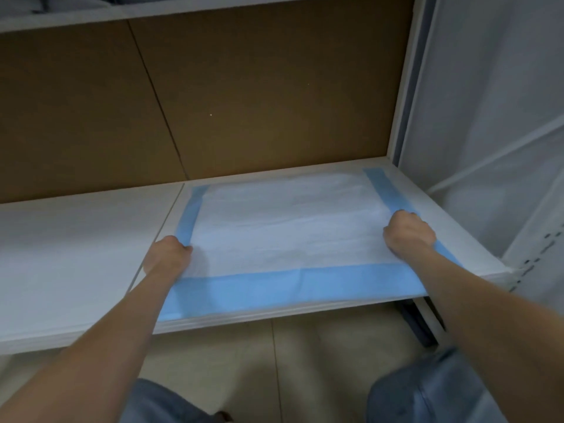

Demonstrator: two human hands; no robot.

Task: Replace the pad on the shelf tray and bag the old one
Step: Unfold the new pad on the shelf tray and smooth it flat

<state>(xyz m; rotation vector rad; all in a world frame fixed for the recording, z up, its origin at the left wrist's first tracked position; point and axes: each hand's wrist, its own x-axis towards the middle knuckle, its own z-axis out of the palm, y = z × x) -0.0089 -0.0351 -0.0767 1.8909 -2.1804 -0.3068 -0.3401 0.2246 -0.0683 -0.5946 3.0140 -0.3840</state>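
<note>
Left of the seam, the neighbouring tray (76, 254) lies bare white. Left hand (168, 254) sits at the pad's (287, 227) left blue border, fingers curled shut with the pad's edge bunched under them; it looks like a pinch on the border, though the fingertips are hidden. The pad lies flat across the right-hand tray (476, 239), white quilted centre up, blue margins on three visible sides, its front strip overhanging the tray's front lip a little. Right hand (409, 235) mirrors the left at the right border, knuckles up, fingers closed on or pressing the pad's edge; which one, cannot tell. Brown backboard (244, 87) behind, tiled floor (305, 361) below, no bag in view. Judgement: whether this pad is the old one coming out or the fresh one being seated is not clear from here. Either way, move both hands evenly so the pad stays square. If lifting, fold the sides inward before drawing it forward. If seating, slide it back until the front strip clears the lip, then smooth outward from the middle.
</note>
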